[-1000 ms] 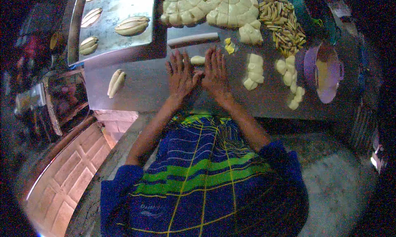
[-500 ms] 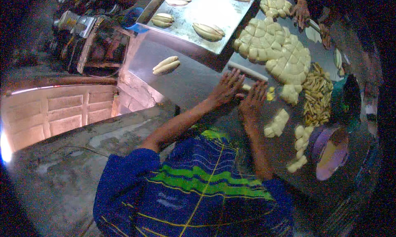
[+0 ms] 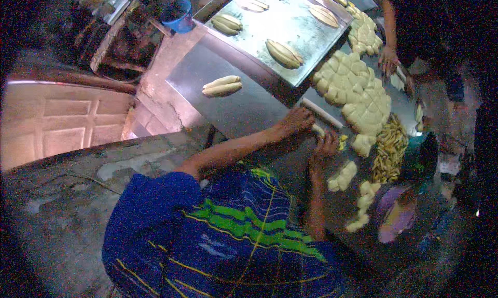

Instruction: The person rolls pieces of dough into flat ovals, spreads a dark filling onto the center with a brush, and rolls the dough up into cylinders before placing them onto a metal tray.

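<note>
Blue bowl: round blue plastic bowl, top left, off the metal worktop, beside dark clutter.
Lone shaped piece: pale ridged oblong dough piece, alone on bare steel worktop, well apart from both hands.
Tray: flat shiny metal baking tray w/ several ridged oblong dough pieces spaced apart; one near its front edge.
Left hand: left hand palm down on worktop, fingers together and fairly flat, pressing on small pale dough roll. Only the roll's end shows past the fingers.
Dough roll position: on worktop betw. the two hands, just in front of a long pale stick-like bar; rest of it hidden under the palms.
Right hand: right hand just beside the left, fingers curled narrow, tips at the roll; can't tell if it grips or only presses.
Small bits: yellowish dough scrap just right of right hand; chunky cut dough lumps nearer the body, and a trail of lumps further right.
Big dough slab: wide pale dough sheet scored into squares, beyond the hands, right of tray.
Strips: heap of thin yellow dough strips right of slab's near end.
Purple dish: round purple plastic dish, lower right, dim.
Other person: another person's hand at far edge of slab, top right; fingers too dark to read.
</note>
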A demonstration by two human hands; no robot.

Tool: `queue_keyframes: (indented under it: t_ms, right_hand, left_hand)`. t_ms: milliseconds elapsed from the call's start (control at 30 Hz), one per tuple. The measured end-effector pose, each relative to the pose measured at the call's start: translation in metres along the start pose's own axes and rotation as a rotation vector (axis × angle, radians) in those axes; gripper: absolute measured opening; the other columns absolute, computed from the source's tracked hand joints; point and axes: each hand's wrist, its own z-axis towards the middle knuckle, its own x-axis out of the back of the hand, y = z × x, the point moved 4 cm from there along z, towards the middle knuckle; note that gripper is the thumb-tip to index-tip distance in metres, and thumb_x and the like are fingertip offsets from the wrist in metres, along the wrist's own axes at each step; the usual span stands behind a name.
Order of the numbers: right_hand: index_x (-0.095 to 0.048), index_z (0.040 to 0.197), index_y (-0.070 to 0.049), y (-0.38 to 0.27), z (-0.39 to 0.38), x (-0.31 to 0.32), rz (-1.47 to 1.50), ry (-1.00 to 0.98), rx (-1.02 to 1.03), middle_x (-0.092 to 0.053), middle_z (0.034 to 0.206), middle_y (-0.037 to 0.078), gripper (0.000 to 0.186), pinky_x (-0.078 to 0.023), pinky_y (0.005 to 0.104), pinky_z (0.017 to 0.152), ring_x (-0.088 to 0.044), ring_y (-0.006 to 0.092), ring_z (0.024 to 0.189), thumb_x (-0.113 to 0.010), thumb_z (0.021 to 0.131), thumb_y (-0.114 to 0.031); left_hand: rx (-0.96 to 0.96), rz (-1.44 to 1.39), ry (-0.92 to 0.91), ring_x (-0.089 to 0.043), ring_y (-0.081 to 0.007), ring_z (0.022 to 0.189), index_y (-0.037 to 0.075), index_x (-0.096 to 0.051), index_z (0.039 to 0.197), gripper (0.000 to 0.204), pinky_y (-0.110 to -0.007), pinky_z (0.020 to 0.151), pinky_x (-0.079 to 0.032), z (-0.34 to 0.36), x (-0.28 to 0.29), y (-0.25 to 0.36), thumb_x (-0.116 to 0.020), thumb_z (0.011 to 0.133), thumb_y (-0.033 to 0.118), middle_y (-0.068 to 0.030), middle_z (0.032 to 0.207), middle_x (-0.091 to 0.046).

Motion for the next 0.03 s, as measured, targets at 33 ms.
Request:
queue_keyframes:
  t_ms: [33]
  right_hand:
    - [-0.060,0.130,-0.002,-0.0017,0.0047,0.0023,-0.014,-0.016,0.017,-0.051,0.145,0.019,0.042,-0.036,0.0514,0.113,-0.043,0.0400,0.136,-0.069,0.091,-0.018]
  left_hand:
    - [0.029,-0.022,-0.183,-0.047,-0.0311,0.131,0.015,-0.058,0.131,0.045,-0.050,0.106,-0.040,0.0042,0.0152,0.0045,-0.061,0.087,0.025,-0.0102,0.135,-0.056]
